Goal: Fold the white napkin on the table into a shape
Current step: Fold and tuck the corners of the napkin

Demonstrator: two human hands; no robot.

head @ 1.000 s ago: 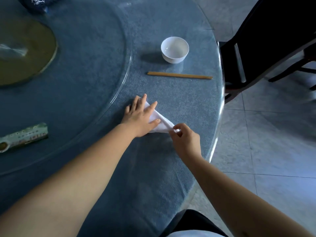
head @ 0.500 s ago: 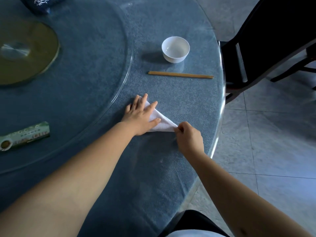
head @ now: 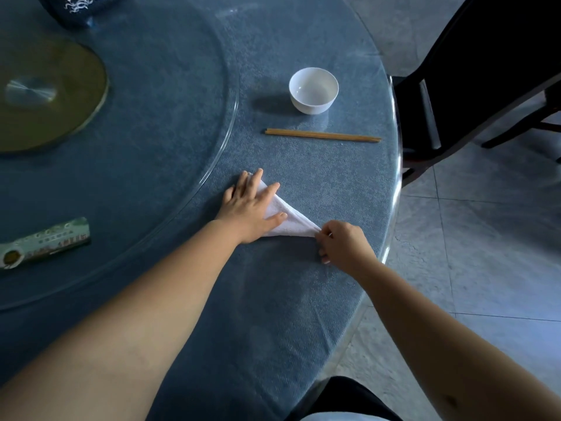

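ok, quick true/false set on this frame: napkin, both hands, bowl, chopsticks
1. The left hand lies flat on the white napkin, fingers spread. True.
2. The right hand rests on the table well clear of the napkin. False: its fingertips pinch the napkin's near-right corner.
3. The visible part of the napkin tapers to a point toward the right hand. True.
4. The white bowl holds soup. False: it looks empty.
5. The chopsticks stand in the bowl. False: they lie flat on the table, between bowl and napkin, apart from both.
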